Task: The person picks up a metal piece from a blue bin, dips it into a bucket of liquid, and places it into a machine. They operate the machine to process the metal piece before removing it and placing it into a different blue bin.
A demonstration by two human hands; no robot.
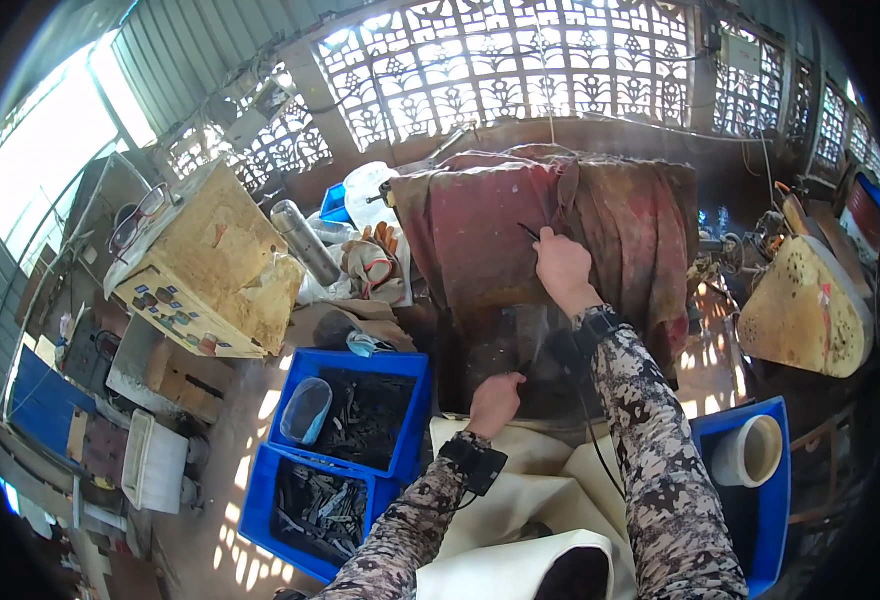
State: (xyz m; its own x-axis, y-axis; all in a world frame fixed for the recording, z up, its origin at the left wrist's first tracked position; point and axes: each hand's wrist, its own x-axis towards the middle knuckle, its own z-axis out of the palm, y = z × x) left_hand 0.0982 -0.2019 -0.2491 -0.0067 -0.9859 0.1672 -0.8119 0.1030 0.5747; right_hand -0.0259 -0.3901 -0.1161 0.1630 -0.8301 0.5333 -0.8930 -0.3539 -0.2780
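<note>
My right hand (563,267) reaches forward onto a dirty red cloth (480,235) draped over a block in front of me, and its fingers pinch a thin dark rod (528,231) that lies on the cloth. Lower down, my left hand (495,402) is closed against the dark front of that covered block (500,345); whether it holds anything is hidden. Both forearms wear patterned sleeves, and each wrist carries a dark band. A cream apron (520,490) covers my lap.
Two blue crates (285,510) of dark metal pieces stand at my left, the nearer-to-block one with a clear scoop (306,410). A worn wooden box (222,270), work gloves (372,262) and a metal flask (305,243) lie beyond. At right are a blue bin with a white cup (750,450) and a yellow machine cover (805,310).
</note>
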